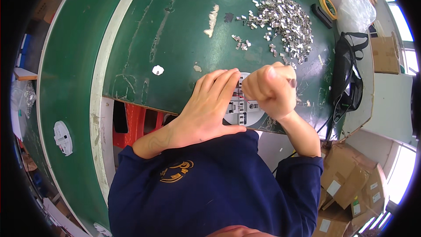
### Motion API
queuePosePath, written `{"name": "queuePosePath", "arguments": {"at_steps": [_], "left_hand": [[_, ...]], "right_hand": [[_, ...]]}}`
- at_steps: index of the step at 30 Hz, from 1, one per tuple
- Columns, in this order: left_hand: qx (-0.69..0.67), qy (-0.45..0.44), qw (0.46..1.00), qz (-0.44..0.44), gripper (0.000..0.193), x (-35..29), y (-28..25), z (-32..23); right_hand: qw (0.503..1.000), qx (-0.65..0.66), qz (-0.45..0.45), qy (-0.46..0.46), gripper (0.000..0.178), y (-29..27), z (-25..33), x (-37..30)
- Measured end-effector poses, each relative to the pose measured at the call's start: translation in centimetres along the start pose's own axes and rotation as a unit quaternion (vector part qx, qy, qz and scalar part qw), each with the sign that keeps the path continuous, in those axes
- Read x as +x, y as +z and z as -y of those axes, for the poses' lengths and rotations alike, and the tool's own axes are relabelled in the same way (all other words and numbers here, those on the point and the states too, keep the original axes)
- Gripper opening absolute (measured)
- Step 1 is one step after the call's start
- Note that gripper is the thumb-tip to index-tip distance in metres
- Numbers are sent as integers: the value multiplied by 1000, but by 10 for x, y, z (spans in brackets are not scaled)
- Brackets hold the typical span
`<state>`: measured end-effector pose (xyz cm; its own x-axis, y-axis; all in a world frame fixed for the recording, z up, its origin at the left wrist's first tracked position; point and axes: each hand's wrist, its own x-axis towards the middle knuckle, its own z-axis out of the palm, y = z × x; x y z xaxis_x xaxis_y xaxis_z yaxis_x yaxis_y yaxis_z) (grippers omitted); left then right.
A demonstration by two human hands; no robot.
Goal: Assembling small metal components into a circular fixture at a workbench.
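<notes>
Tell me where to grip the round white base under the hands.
Probably pinch the round white base by its lower right rim, from that side: it lies flat, its curved edge bare there, while the left hand covers its left side and the right hand hides its upper right.

along the far right of the green desk [184, 22] i can see a yellow tape roll [333, 15] beside a dark, elongated object [322, 16]. a clear plastic bag [356, 8] bulges near them, and nearer my side a black mesh bag [348, 68] slumps at the right edge. i make out a cardboard box [385, 55] beyond it, with open cartons [351, 180] crowded at lower right. a cream smear [212, 20] marks the surface, and red plastic [135, 120] shows below the near edge.
</notes>
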<state>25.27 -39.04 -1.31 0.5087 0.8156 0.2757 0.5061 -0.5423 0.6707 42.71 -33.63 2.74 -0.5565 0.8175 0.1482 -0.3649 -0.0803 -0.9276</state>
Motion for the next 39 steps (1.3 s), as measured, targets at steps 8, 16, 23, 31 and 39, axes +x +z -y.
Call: {"name": "queuePosePath", "arguments": {"at_steps": [8, 16, 23, 31, 39], "left_hand": [[-16, -3, 1000, 3, 103, 3, 1, 7], [-39, -10, 999, 0, 103, 10, -2, 19], [-42, -10, 999, 10, 104, 18, -13, 27], [-38, -15, 999, 15, 105, 17, -17, 27], [-88, -26, 995, -24, 86, 21, -21, 28]], "right_hand": [[986, -148, -63, -43, 47, -1, -7, -3], [818, -548, -172, 29, 15, -54, 8, 37], [773, -617, -136, 54, 18, -67, -7, 53], [805, -567, -155, 80, 15, -59, 5, 58], [870, -453, -129, 146, 14, -38, 22, 30]]}}
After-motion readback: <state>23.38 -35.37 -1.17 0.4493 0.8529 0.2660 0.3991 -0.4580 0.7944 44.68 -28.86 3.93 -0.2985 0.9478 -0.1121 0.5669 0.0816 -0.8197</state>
